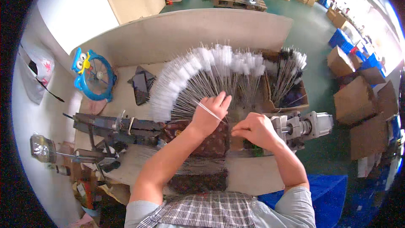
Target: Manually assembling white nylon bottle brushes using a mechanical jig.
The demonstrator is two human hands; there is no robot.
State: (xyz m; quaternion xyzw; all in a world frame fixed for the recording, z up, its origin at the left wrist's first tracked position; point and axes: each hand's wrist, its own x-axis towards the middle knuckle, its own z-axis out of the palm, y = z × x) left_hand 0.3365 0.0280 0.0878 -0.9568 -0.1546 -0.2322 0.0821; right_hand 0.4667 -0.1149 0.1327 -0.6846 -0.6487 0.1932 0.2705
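A wide fan of wire-stemmed brushes (185, 80) with white bristle heads spreads across the bench in front of me. My left hand (212, 110) is over the near ends of the stems, its visible fingers stretched out and slightly apart. A thin pale strand (209, 112) crosses that hand; whether the fingers touch it is unclear. To the right, my right hand (255, 130) is closed in a pinch beside the metal machine head (301, 126). Anything between its fingertips is too small to make out. Brown patterned cloth (213, 141) lies below and between my hands.
An open cardboard box (291, 101) of dark and white brushes stands at right. A blue owl-shaped fan (96, 76) and a phone (140, 88) are on the left. A low panel (190, 27) borders the bench's far side. Cardboard boxes (356, 99) stand on the floor.
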